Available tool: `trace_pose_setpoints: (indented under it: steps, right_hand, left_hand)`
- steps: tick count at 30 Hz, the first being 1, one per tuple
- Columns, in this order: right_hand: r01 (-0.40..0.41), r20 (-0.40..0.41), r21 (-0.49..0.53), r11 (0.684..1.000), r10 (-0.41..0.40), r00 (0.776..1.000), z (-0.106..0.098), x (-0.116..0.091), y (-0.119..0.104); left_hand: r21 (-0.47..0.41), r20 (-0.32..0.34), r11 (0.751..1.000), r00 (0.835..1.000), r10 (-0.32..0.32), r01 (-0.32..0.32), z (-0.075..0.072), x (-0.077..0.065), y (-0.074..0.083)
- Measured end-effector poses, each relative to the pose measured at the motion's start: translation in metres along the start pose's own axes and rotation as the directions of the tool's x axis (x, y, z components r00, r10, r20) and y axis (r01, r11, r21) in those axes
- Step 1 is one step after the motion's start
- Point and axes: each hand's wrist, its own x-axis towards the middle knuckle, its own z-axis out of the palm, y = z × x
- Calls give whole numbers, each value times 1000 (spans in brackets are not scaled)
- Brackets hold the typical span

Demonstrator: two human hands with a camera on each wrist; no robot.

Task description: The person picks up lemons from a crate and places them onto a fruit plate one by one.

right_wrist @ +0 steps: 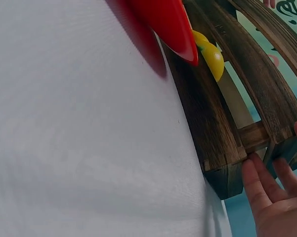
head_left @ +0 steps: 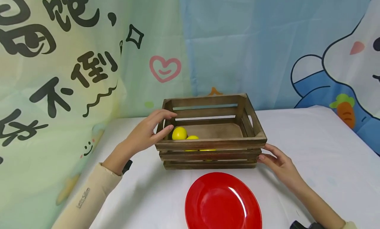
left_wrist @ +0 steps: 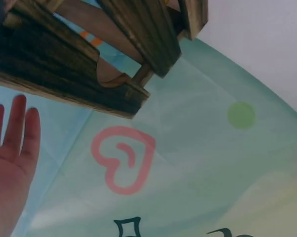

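Note:
A brown slatted wooden crate point(head_left: 210, 145) stands on the white-covered table. Inside its left end lie yellow rounded fruits point(head_left: 179, 133), partly hidden behind the front slats; one point(right_wrist: 213, 59) shows a bit of green in the right wrist view. My left hand point(head_left: 148, 130) is at the crate's left end, its fingers reaching over the rim; in the left wrist view this hand point(left_wrist: 12, 148) has straight fingers. At the front right corner, the fingertips of my right hand point(head_left: 279, 164) touch the crate's end, also seen on that hand point(right_wrist: 279, 197) in the right wrist view.
A glossy red plate point(head_left: 222, 202) lies in front of the crate, close to its lower slats. A printed cloth backdrop point(head_left: 237, 51) hangs behind the table point(head_left: 311, 133). A black wrist device point(head_left: 305, 225) sits by the right forearm.

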Motion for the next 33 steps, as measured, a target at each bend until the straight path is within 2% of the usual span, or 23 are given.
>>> trace_pose_setpoints:
  steps: [4,7,12,17,20,24,27,33]
  right_hand:
    - [115,40,61,992,-117,992,-1,-2,7]
    - [168,69,74,983,-174,982,-1,-3,9]
    - [195,75,73,978,-201,977,-1,-3,9]
    - [246,93,112,963,-256,962,-1,-1,11]
    - [258,104,134,957,-272,957,-1,-1,13]
    - [257,108,147,955,-273,956,0,-1,14]
    - [255,109,152,955,-273,956,1,-1,14]
    - [231,100,126,965,-244,965,2,-2,9]
  left_hand:
    - [-51,91,998,995,40,-36,-1,12,-1]
    - [-76,164,997,986,30,-18,-2,17,-4]
    - [-110,269,994,963,15,15,-4,27,-13]
    - [-167,319,986,947,48,7,-4,37,-24]
    - [-186,349,982,936,35,33,-3,42,-31]
    - [-201,407,975,913,-1,91,1,47,-40]
    - [-191,454,976,891,-5,103,4,52,-45]
    - [-104,537,994,843,31,29,13,63,-50]
